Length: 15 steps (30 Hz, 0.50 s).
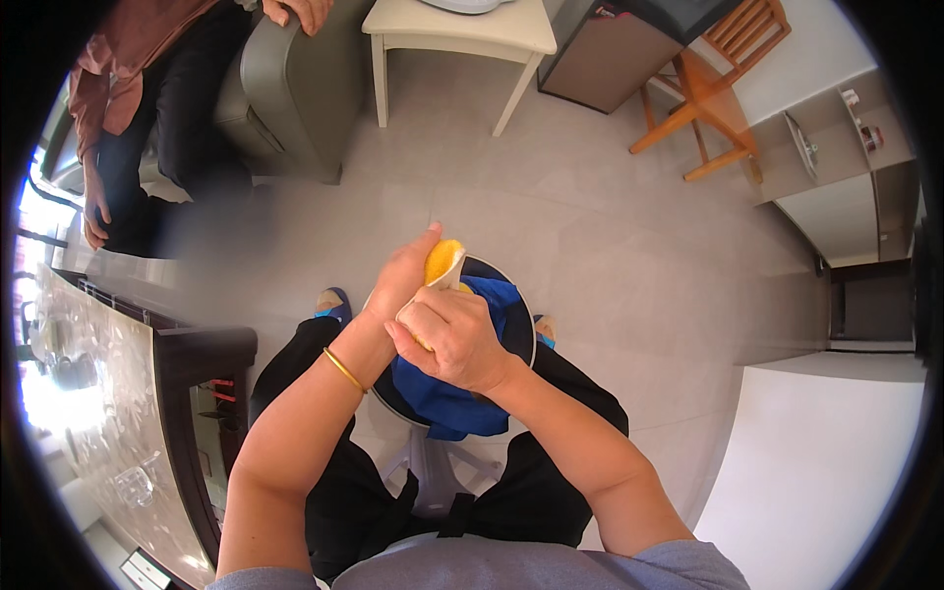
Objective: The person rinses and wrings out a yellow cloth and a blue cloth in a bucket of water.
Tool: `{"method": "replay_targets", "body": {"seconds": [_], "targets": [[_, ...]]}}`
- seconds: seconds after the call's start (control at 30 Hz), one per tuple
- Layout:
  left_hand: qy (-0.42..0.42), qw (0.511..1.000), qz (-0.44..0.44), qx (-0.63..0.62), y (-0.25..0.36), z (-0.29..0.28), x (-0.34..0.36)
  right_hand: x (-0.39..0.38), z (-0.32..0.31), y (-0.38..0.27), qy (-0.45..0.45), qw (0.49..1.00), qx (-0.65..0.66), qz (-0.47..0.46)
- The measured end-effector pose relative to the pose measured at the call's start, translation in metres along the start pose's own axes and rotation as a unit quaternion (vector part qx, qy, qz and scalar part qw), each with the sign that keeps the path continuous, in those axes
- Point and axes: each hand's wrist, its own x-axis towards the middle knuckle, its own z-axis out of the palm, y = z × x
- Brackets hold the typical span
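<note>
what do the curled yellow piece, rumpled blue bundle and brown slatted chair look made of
Curled yellow piece with a cream edge: perhaps fabric or foam, matte, bending softly.

Rumpled blue bundle: probably cloth, matte, lying in loose folds.

Brown slatted chair: likely wood, smooth, perhaps varnished, judging by its warm, even tone.

A soft yellow-and-white piece [445, 260] is gripped between the left hand [395, 280] and the right hand [454, 339]. Its yellow face is exposed at the upper end, bordered by a pale edge; its middle is squeezed narrow and largely covered by the fingers. It is held above a blue cloth [447, 398], which is crumpled across a dark, pale-rimmed round vessel [522, 339]. By the cloth, part of the near rim is covered.
</note>
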Motion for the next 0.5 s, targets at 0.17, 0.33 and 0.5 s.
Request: {"method": "replay_targets", "body": {"seconds": [0.17,0.33,0.5], "targets": [[-0.046,0.997,-0.006,-0.057,0.0,0.013,-0.005,0.011,-0.013,0.022,0.095,0.987,-0.023,0.127],[-0.101,0.991,0.009,-0.09,-0.005,0.008,-0.001,0.015,-0.019,0.024,0.113,0.98,-0.017,0.165],[-0.091,0.991,0.017,-0.095,-0.007,0.007,0.001,0.013,-0.016,0.027,0.105,0.978,0.013,0.182]]}}
